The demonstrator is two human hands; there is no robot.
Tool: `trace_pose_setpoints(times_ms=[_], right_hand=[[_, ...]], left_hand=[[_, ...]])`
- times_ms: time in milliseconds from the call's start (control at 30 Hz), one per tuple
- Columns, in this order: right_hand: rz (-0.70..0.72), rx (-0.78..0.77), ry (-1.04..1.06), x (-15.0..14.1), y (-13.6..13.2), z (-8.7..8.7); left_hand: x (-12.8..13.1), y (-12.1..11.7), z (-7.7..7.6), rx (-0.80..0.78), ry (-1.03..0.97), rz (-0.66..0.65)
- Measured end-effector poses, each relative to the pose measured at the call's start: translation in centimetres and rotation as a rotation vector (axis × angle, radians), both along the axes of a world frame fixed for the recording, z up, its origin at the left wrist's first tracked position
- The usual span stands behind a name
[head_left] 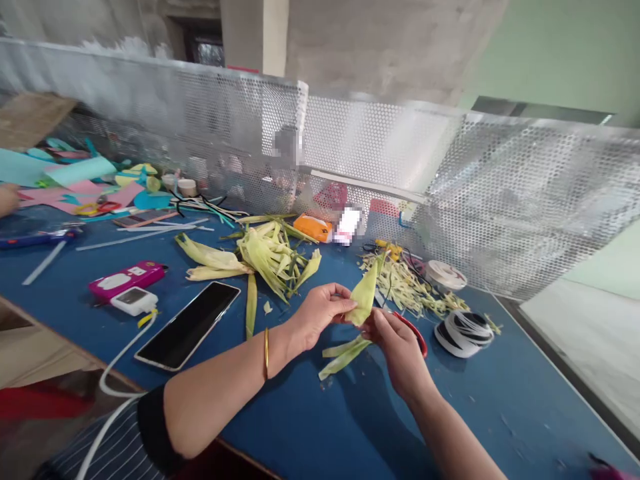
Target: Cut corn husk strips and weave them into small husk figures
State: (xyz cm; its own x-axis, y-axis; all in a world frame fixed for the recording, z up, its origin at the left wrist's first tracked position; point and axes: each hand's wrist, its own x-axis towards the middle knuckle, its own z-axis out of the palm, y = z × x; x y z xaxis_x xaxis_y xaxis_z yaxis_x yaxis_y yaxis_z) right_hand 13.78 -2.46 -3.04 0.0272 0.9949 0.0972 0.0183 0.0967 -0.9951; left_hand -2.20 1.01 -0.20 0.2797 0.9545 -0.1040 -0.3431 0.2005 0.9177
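A pale green corn husk stands upright between my two hands. My left hand, with a gold bangle on its wrist, pinches the husk's left edge between thumb and fingers. At its lower right edge, the fingers of my right hand are closed on it. Red scissors handles show partly behind my right hand; I cannot tell whether it touches them. Loose husk strips lie just below the hands. Beyond my left hand is a husk pile, and beyond my right a heap of thin shreds.
A black-screened phone, a magenta device and a white cable lie left. Striped ribbon rolls stand right. Perforated metal panels border the blue table. Another person's hand is near coloured paper.
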Motion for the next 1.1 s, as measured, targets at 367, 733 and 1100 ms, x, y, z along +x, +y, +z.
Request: trace_pose_setpoints(times_ms=[367,733,1100], right_hand=[[0.111,-0.078,0.132,0.1,-0.1,1.0],[-0.163,0.258,-0.398,0.4,-0.4,1.0],[0.07,-0.015,-0.171,1.9,2.6,5.4]], left_hand=[[-0.3,0.0,-1.1,-0.173,-0.075,-0.284],[-0.6,-0.1,-0.4,-0.217,-0.128,-0.187],[-1.1,0.7,-0.1,-0.052,0.175,-0.03]])
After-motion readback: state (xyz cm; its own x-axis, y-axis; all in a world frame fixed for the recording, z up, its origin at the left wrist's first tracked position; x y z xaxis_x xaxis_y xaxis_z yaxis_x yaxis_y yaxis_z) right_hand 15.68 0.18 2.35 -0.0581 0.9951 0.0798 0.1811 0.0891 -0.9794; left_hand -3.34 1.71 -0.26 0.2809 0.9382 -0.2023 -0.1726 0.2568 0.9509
